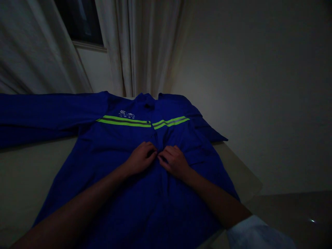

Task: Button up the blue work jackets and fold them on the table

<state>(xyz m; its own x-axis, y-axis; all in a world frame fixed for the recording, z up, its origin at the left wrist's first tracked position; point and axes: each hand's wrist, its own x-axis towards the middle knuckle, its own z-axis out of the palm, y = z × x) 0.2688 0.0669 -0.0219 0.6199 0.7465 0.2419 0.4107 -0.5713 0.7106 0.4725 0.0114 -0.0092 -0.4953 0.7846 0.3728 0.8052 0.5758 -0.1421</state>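
Observation:
A blue work shirt (109, 173) with a yellow-green stripe across the chest lies flat, front up, on a pale table (26, 173). Its collar points away from me. My left hand (141, 157) and my right hand (173, 160) meet at the front placket in the middle of the shirt, just below the stripe. Both hands have curled fingers pinching the fabric edges where they come together. What sits between the fingertips is too dark to make out. One sleeve of the shirt stretches out to the left.
White curtains (140, 45) hang behind the table, beside a dark window (80, 20). A plain wall fills the right side. The table's right edge (246, 173) runs close to the shirt's hem. The room is dim.

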